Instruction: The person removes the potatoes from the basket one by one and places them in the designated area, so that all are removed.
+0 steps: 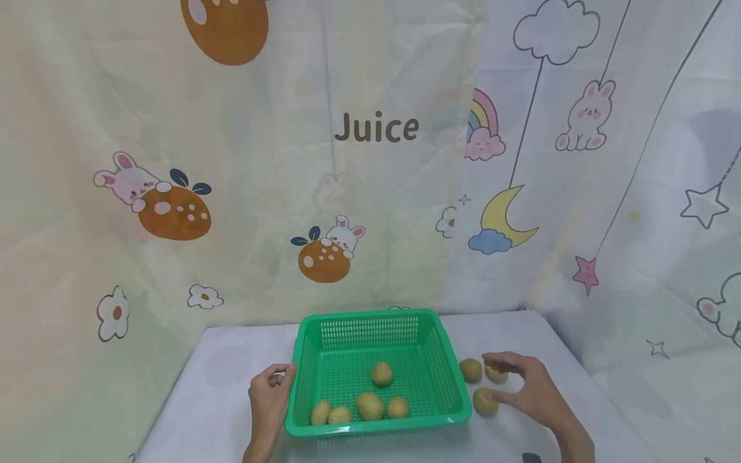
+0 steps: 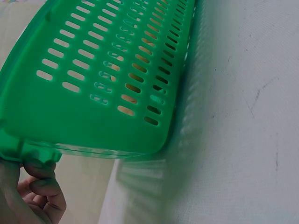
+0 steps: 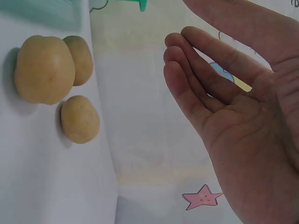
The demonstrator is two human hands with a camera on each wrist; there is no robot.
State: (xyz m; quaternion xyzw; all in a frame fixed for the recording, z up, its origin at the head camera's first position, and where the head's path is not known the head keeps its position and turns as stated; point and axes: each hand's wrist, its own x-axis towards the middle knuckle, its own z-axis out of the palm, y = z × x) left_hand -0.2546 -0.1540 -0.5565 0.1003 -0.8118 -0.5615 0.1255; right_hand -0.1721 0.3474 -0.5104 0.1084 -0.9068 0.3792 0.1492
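A green plastic basket [image 1: 370,316] stands on the table with several potatoes [image 1: 370,406] inside, most of them along its near side. At its left side my left hand [image 1: 270,400] pinches the rim between thumb and curled fingers, as the left wrist view shows at the basket's corner [image 2: 93,135]. My right hand [image 1: 529,389] hovers above three loose potatoes [image 1: 471,370] right of the basket. Its thumb and fingers are spread apart with nothing between them. In the right wrist view these potatoes [image 3: 45,70] lie on the table, apart from the open palm [image 3: 247,126].
A white cloth covers the table [image 1: 231,360]. Behind it and at the sides hang printed curtains [image 1: 382,212] with rabbits, oranges and stars. A small dark patch [image 1: 530,458] shows at the table's front, below the right hand.
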